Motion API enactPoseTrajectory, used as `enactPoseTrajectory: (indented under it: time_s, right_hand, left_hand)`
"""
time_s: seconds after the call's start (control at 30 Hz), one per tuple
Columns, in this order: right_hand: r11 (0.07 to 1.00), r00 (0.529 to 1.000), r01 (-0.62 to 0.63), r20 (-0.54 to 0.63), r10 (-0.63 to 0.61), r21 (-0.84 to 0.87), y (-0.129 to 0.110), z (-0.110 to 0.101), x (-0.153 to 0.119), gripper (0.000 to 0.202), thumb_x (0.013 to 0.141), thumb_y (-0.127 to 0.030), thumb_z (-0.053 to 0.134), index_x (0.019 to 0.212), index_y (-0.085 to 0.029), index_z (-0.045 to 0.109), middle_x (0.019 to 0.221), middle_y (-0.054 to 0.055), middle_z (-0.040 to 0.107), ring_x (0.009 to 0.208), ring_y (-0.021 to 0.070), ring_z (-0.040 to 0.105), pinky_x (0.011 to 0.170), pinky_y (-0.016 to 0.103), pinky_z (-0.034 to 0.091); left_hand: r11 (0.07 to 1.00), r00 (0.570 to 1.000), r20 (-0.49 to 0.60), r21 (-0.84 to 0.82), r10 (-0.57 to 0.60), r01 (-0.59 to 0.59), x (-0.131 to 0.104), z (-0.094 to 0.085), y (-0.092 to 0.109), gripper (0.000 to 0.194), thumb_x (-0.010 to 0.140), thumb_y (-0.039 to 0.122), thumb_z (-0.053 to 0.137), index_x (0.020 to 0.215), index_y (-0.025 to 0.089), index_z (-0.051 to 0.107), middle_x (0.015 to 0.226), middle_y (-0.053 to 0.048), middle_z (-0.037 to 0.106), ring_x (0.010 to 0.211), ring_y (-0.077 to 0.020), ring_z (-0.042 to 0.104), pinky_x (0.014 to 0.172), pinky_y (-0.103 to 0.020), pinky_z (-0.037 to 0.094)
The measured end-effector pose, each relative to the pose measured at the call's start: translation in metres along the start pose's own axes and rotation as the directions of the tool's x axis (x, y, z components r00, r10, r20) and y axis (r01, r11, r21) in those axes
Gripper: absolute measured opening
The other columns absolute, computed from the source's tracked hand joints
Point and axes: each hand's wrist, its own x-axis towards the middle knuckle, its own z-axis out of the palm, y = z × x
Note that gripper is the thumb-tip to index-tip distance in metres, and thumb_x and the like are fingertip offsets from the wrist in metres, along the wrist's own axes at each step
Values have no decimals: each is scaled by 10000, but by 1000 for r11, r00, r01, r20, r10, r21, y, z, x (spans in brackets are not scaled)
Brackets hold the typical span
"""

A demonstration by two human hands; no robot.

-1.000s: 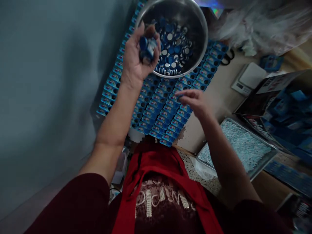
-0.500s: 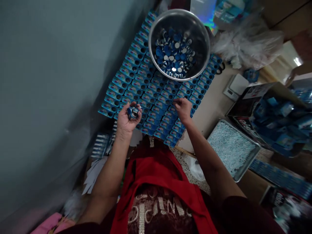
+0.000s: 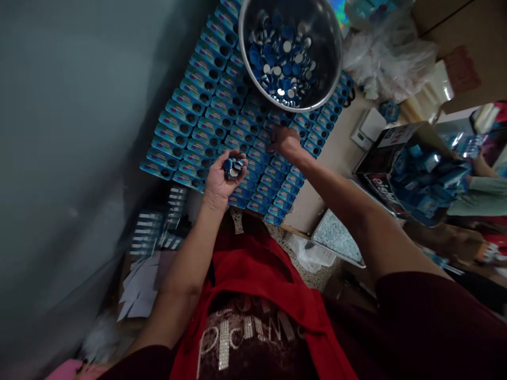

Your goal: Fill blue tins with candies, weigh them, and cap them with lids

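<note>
My left hand (image 3: 218,179) is palm up, its fingers curled around several small round blue and silver caps (image 3: 233,170). Over the rows of blue packs, my right hand (image 3: 287,143) points down with its fingers bent together; whatever is between the fingertips is hidden. The blue packs (image 3: 191,109) lie side by side in slanting rows, many showing a dark round hollow at one end. Beyond my hands, a steel bowl (image 3: 336,79) stands on the packs and holds many loose blue and white caps (image 3: 285,68).
A white scale (image 3: 368,128) sits to the right, beside a cardboard box (image 3: 374,187) filled with blue packs. A metal tray (image 3: 336,237) of pale bits is partly behind my right arm. Another person's sleeve (image 3: 481,195) shows at far right. A wall (image 3: 71,132) runs along the left.
The camera view has shifted. My right hand has moved farther up the rows, nearer the bowl. My left hand, still holding caps, has come closer to the packs' middle.
</note>
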Motion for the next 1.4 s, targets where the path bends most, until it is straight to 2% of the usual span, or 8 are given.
enactPoseTrajectory:
  time_s: [0.17,0.37,0.47,0.63,0.83,1.03,1.2,1.4]
  right_hand:
    - [946,989,21,-147,28,322,-23,11,-59,170,880,-219,900,1022,-244,810,1099,82,869,1144,334,793,1067,451,626]
    - [43,999,-35,35,7,998,-76,66,-147,344,906,-533,851,1139,-284,804,1111,16,884,1062,234,806,976,357,654]
    - [-83,988,-124,130,78,989,-79,73,-149,437,743,-466,966,1101,-271,809,1038,-4,879,987,210,786,880,319,615]
    - [-11,961,-239,238,142,971,-62,61,-137,409,701,-413,996,1023,-250,805,816,-26,795,837,205,722,712,300,528]
    - [230,985,19,-58,161,973,-72,52,-141,159,919,-427,808,987,-285,831,966,6,853,930,228,789,929,369,642]
    - [151,948,-101,49,316,983,-11,38,-123,219,901,-370,792,1060,-240,867,1020,38,879,907,246,848,946,416,717]
    - [613,928,-89,-158,337,785,34,11,-82,372,941,-214,645,1181,-187,928,1188,104,907,1115,293,862,1024,424,697]
    - [948,985,-100,-104,137,301,-3,-3,-37,333,980,-142,721,1203,-229,953,1293,107,916,1269,361,835,1110,460,644]
  left_hand:
    - [996,997,-68,71,-47,51,-6,4,-12,357,1254,269,504,1025,152,751,880,-72,833,713,-171,815,616,-231,681]
    - [980,987,-159,191,-20,50,-4,0,-16,334,1218,194,561,948,148,751,818,-41,818,602,-139,764,551,-211,651]
    - [965,983,-183,254,-13,60,7,0,-20,238,1160,124,628,976,152,775,819,-21,825,549,-116,725,518,-186,617]
    - [947,982,-188,315,-8,68,15,2,-25,175,1128,116,667,1031,150,809,893,-19,859,576,-108,742,486,-169,599]
    - [969,978,-209,245,12,40,12,16,-22,242,1177,138,607,1000,155,771,828,0,825,583,-110,760,506,-158,613]
    - [971,983,-179,241,34,11,11,14,-8,233,1191,197,588,1060,165,779,934,-63,869,693,-159,819,626,-218,690]
    - [985,987,-148,169,55,-29,15,10,-3,269,1220,246,583,1059,159,780,1003,-96,882,882,-212,893,873,-355,776]
    - [992,993,-108,121,47,-33,21,19,-6,210,1197,260,634,1088,159,781,999,-95,885,948,-239,911,997,-441,778]
